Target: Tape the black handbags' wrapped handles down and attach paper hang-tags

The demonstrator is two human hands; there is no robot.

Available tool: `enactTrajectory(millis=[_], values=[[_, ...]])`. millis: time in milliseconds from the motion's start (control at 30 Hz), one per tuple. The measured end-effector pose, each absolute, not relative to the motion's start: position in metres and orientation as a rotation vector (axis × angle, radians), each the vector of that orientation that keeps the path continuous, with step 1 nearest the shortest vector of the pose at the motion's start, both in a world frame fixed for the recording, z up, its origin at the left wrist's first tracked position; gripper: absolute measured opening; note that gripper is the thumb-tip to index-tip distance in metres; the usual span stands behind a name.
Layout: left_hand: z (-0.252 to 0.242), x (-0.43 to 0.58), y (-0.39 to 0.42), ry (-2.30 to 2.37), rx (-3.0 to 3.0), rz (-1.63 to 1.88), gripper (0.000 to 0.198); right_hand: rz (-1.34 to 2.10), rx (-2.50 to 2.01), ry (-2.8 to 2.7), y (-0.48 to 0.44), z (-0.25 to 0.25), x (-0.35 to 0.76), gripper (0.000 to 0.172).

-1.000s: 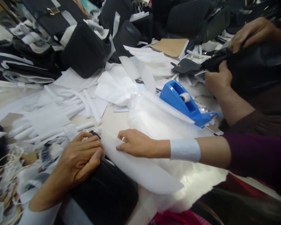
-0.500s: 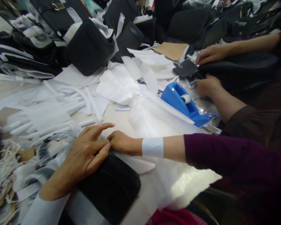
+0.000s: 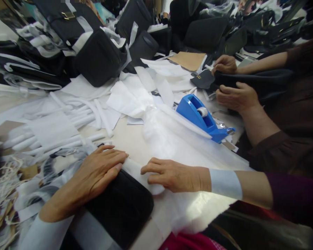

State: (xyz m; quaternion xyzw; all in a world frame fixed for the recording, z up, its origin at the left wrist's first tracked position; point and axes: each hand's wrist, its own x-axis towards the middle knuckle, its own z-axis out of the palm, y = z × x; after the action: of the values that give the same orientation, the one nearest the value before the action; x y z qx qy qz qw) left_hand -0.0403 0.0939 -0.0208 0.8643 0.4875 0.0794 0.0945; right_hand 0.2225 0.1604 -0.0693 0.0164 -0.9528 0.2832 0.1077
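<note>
A: Item one, the bag?
B: Bag (image 3: 126, 208), black, one; lying at the near edge of the table (image 3: 122, 137), under and beside the left hand.

A: Left hand (image 3: 91, 178), condition?
B: Laid over the bag's upper edge, fingers extended and close together. Underside hidden; cannot tell whether it clamps or merely presses.

A: Right hand (image 3: 176, 175)?
B: Over the paper (image 3: 135, 170), white, just beside the bag. Fingers curled, thumb below them; whether they pinch the paper, cannot tell. Apart from the left hand.

A: Step in hand?
B: Judged: bag steadied by the left, paper handled by the right along the bag's far side.

A: Next move calls for?
B: Judged: a steady left hand, a sure hold on the paper's edge, and care not to catch the film (image 3: 159, 139), translucent, spread beyond it.

A: Adjacent stock?
B: Dispenser (image 3: 191, 116), blue, one, bearing a small roll of tape, at the film's far side. White rolls (image 3: 28, 140), several, to the left. Other bags (image 3: 97, 60), black, heaped behind.

A: Further hands?
B: A co-worker's two hands (image 3: 238, 97), at the right, about a dark bag (image 3: 258, 78).
</note>
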Motion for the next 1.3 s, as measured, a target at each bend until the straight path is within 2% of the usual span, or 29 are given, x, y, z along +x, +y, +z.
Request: enactTrajectory(millis=[100,133,233,333,433,500,667,867,1067,1133,1200,1233,1300], values=[[-0.019,-0.039,0.093,1.412,2.553,0.237,0.030,1.066,-0.249,-2.657,0.156,-0.074,0.203,0.008],[-0.020,-0.039,0.093,1.408,2.542,0.242,0.030,1.149,-0.374,-2.597,0.154,-0.074,0.196,0.007],[-0.022,-0.040,0.094,1.403,2.518,0.266,0.031,1.291,-0.649,-2.522,0.150,-0.070,0.172,0.019],[-0.023,-0.040,0.095,1.409,2.493,0.245,0.031,1.331,-0.731,-2.583,0.152,-0.060,0.154,0.015],[-0.024,-0.040,0.096,1.443,2.462,0.221,0.030,1.683,-0.663,-2.445,0.160,-0.053,0.156,0.010],[-0.026,-0.040,0.096,1.453,2.455,0.209,0.029,1.870,-0.604,-2.306,0.164,-0.053,0.167,0.017],[-0.028,-0.041,0.096,1.445,2.470,0.208,0.031,1.533,-0.619,-2.354,0.158,-0.062,0.182,0.013],[-0.029,-0.038,0.100,1.437,2.392,0.154,0.036,1.711,-0.569,-2.082,0.136,-0.068,0.159,0.022],[-0.032,-0.032,0.100,1.496,2.407,0.098,0.037,1.887,-0.940,-1.866,0.125,-0.063,0.174,0.007],[-0.031,-0.031,0.097,1.530,2.413,0.118,0.035,1.958,-1.064,-1.814,0.117,-0.063,0.172,0.011],[-0.033,-0.030,0.095,1.569,2.426,0.149,0.030,1.980,-1.166,-1.834,0.108,-0.069,0.165,0.023],[-0.035,-0.030,0.094,1.589,2.435,0.163,0.028,1.921,-1.184,-1.914,0.105,-0.073,0.160,0.028],[-0.044,-0.029,0.093,1.647,2.448,0.200,0.024,1.654,-1.193,-2.103,0.103,-0.080,0.152,0.025]])
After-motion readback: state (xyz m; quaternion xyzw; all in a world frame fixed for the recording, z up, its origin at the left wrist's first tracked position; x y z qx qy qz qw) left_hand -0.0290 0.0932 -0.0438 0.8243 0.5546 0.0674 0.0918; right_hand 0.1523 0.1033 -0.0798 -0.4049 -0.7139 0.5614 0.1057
